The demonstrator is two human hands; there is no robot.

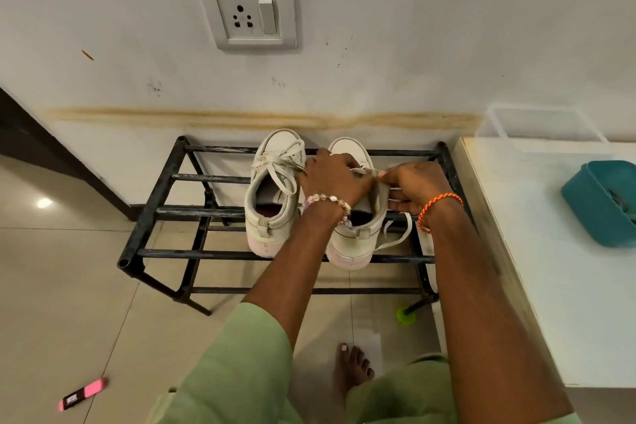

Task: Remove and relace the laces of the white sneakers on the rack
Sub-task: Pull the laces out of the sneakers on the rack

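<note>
Two white sneakers with pink heels stand side by side on a black metal rack (161,193), toes toward the wall. The left sneaker (272,196) is laced and tied in a bow. Both hands are over the right sneaker (354,244). My left hand (335,177) covers its tongue and eyelets, fingers closed on the lace there. My right hand (411,188) pinches the same white lace (399,234), whose loose end hangs down over the shoe's right side across the rack bars. The eyelets under my hands are hidden.
A white table (550,251) stands right of the rack with a teal tub (599,203) and a clear box (540,127) on it. A wall socket (247,12) is above. On the tiled floor lie a pink item (82,394) and a green foot cap (406,315). My bare foot (351,368) is below the rack.
</note>
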